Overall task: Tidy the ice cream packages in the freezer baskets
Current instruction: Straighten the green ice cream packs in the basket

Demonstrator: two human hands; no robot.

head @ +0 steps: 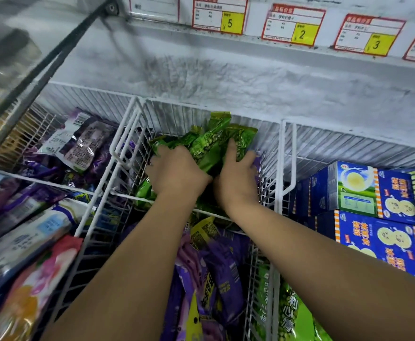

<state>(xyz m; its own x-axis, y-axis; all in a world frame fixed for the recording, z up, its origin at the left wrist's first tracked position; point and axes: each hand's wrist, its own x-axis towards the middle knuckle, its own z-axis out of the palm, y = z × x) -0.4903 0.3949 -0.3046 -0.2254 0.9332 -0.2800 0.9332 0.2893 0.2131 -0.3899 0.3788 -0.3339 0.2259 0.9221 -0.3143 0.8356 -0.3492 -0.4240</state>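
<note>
Frost coats the back wall (226, 77) of an open chest freezer split up by white wire baskets. Deep in the far middle basket (125, 134), a bundle of green packages (214, 141) stands on end, tilted toward the back wall, with more green wrappers lying under it. Both bare arms reach in from the near side. The left hand (177, 171) covers the bundle's left side, fingers curled down over the wrappers. The right hand (236, 173) clasps the right side, thumb stretched up along a wrapper and fingers bent round the edge, so the bundle is squeezed between the 2 hands.

Just nearer, under the forearms, the near middle basket holds purple packages (216, 267) heaped at mixed angles, some showing yellow labels. Right of them, a big green bag (290, 311) sits in the near right corner. Blue boxes (363, 190) are stacked in the right basket. The far left basket holds more purple wrappers with a clear-backed pack (78, 143) lying on top. Near left lie a blue and white pack (29, 237) and a pink and orange pack (37, 286). Above the back wall, price tags read 5 (220, 16), 2 (293, 25) and 3 (368, 35). At far left a dark-edged glass lid (17, 57) slants upward.
</note>
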